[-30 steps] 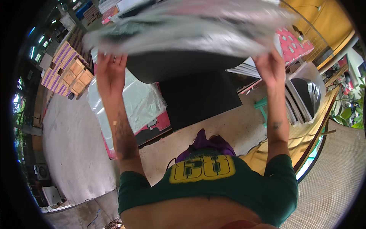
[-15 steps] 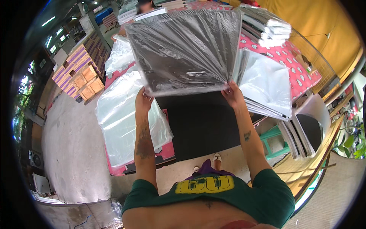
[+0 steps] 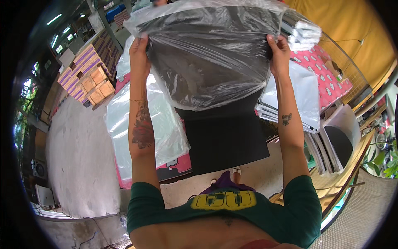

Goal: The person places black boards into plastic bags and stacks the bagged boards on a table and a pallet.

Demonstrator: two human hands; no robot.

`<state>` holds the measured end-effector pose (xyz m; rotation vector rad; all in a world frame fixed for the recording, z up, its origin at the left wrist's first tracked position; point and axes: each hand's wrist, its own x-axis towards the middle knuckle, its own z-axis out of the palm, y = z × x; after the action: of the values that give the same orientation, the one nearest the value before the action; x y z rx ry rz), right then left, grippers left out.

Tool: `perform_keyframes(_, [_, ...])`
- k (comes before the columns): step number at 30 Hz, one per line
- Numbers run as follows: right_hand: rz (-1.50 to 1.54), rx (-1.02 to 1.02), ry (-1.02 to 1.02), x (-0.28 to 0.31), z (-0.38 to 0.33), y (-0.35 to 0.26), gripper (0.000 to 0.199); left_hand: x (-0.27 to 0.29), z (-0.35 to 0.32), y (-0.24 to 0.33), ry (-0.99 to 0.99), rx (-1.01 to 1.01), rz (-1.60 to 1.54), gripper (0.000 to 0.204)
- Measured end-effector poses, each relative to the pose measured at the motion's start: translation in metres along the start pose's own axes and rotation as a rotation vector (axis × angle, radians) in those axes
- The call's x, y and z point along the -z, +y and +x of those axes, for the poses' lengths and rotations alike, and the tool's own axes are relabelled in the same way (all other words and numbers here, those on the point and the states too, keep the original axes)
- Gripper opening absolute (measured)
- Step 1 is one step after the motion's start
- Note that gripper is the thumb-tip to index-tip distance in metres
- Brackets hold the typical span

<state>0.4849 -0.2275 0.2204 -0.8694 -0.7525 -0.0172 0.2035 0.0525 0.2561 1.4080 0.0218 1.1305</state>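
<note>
You held a dark sheet in clear film (image 3: pixel 211 62) up in front of you, above the middle of the pink-patterned table (image 3: pixel 321 71) and towards its far edge. Your left hand (image 3: pixel 140 56) was closed in a narrow grip on the film at the left side, and your right hand (image 3: pixel 280 54) gripped the right side, its thumb lying on the near face. The long axis of the wrapped sheet ran crosswise, from hand to hand, roughly along the table's near edge. Its near edge sagged in a loose curve towards your body, while a strip of clear film reached past the dark part at the far side; you could not tell which side of the film was open. Creases spread inward from both grips. Below it, a black panel (image 3: pixel 228 143) lay flat at the table's near edge, its far part hidden under the film. A pile of clear plastic (image 3: pixel 141 133) covered the near left corner, partly behind your left forearm. On the right side, near the table's right edge, a stack of pale wrapped sheets (image 3: pixel 304 93) sat partly behind your right forearm, and a silvery wrapped bundle (image 3: pixel 304 35) lay farther back towards the far right corner.
</note>
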Motion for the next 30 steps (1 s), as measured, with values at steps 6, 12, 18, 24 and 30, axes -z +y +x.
perform_keyframes(6, [-0.367,0.16,0.101,0.034,-0.038,0.031,0.029,0.011,-0.018,-0.042,-0.029,0.336,-0.196,0.051])
perform_keyframes(12, [-0.722,-0.326,-0.186,0.166,-0.204,0.129,0.044,0.036,-0.197,-0.182,-0.066,0.493,0.318,0.02])
perform_keyframes(18, [-0.271,-0.732,0.189,0.175,-0.237,0.094,0.039,-0.007,-0.191,-0.176,0.069,0.376,0.245,0.021])
perform_keyframes(24, [0.095,-0.491,0.425,0.246,-0.183,0.021,0.05,-0.199,-0.13,-0.2,-0.095,0.241,-0.067,0.058])
perform_keyframes(30, [0.405,-0.657,0.648,0.31,-0.128,0.053,0.076,-0.302,-0.124,-0.292,-0.021,0.684,-0.229,0.021])
